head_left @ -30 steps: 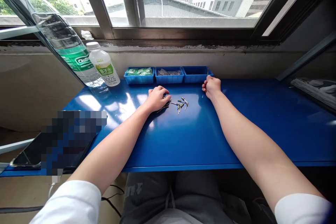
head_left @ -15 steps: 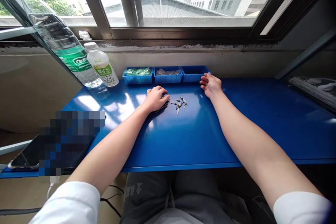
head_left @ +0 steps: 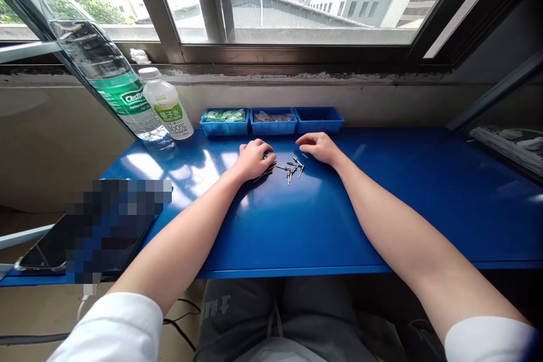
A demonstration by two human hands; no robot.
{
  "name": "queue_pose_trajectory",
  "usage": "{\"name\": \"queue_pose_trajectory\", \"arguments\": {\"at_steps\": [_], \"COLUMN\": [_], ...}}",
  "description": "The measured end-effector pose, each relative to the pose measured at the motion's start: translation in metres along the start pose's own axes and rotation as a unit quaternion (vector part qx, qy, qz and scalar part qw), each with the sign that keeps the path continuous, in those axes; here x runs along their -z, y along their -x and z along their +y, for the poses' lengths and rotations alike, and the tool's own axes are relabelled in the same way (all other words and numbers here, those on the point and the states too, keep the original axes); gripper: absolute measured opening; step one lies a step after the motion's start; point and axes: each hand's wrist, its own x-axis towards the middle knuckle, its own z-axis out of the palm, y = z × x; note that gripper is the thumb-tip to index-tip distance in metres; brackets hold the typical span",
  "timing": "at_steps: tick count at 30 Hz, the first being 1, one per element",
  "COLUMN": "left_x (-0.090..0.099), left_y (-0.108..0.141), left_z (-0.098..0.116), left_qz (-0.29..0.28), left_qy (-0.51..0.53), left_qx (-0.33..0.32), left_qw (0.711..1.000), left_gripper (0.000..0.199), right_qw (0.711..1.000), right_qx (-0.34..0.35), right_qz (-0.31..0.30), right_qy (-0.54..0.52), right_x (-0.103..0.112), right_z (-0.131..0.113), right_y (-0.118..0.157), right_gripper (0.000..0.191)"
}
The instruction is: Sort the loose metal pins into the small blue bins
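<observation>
My left hand [head_left: 255, 159] rests on the blue table with its fingers curled around a bunch of thin metal pins [head_left: 265, 173], whose ends stick out beneath the palm. To its right lies a small loose pile of similar pins [head_left: 292, 168], silver with dark and brass-coloured parts. My right hand [head_left: 319, 147] hovers just above and right of that pile, thumb and fingers apart, with nothing visible in it. Behind it stands the right blue bin [head_left: 319, 126], its inside dark.
The middle blue bin [head_left: 274, 126] holds grey packets, the left blue bin [head_left: 224, 127] green-and-white ones. A small labelled bottle [head_left: 167, 104] and a large water bottle [head_left: 114, 79] stand at the back left. A dark, partly blurred device [head_left: 46, 243] lies on the table's [head_left: 297, 237] left.
My right hand has moved left and toward me, from the right bin to beside the loose pins. My left hand has stayed in place around its bunch.
</observation>
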Motion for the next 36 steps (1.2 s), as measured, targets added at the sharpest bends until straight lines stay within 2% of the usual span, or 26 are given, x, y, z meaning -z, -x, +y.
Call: {"name": "queue_pose_trajectory", "arguments": {"at_steps": [3,6,11,19,25,29,32,36], "left_x": [0.000,0.000,0.000,0.001,0.001,0.002,0.005,0.007], "left_y": [0.000,0.000,0.001,0.001,0.001,0.002,0.004,0.005], "left_z": [0.000,0.000,0.001,0.001,0.001,0.003,0.005,0.006], "left_qz": [0.002,0.004,0.003,-0.001,0.002,0.016,0.021,0.019], "left_qy": [-0.002,0.001,0.001,-0.002,-0.001,0.010,0.018,0.027], "left_qx": [0.000,-0.002,0.000,-0.003,-0.003,-0.013,-0.033,-0.049], "left_qw": [1.000,1.000,1.000,1.000,1.000,1.000,0.999,0.998], "left_gripper": [0.032,0.032,0.031,0.032,0.032,0.031,0.031,0.031], "right_qw": [0.991,0.989,0.990,0.971,0.965,0.975,0.978,0.970], "right_qx": [0.032,0.034,0.024,0.039,0.054,0.076,0.115,0.165], "right_qz": [-0.088,-0.110,-0.078,-0.126,-0.090,-0.058,-0.062,-0.063], "right_qy": [0.090,0.096,0.114,0.198,0.241,0.202,0.165,0.166], "right_x": [-0.006,-0.007,-0.007,-0.008,-0.014,-0.021,-0.028,-0.038], "right_z": [-0.011,-0.017,-0.016,-0.020,-0.015,-0.016,-0.023,-0.033], "right_y": [0.006,0.008,0.008,0.009,0.007,0.010,0.015,0.021], "right_gripper": [0.018,0.016,0.014,0.013,0.016,0.015,0.014,0.011]}}
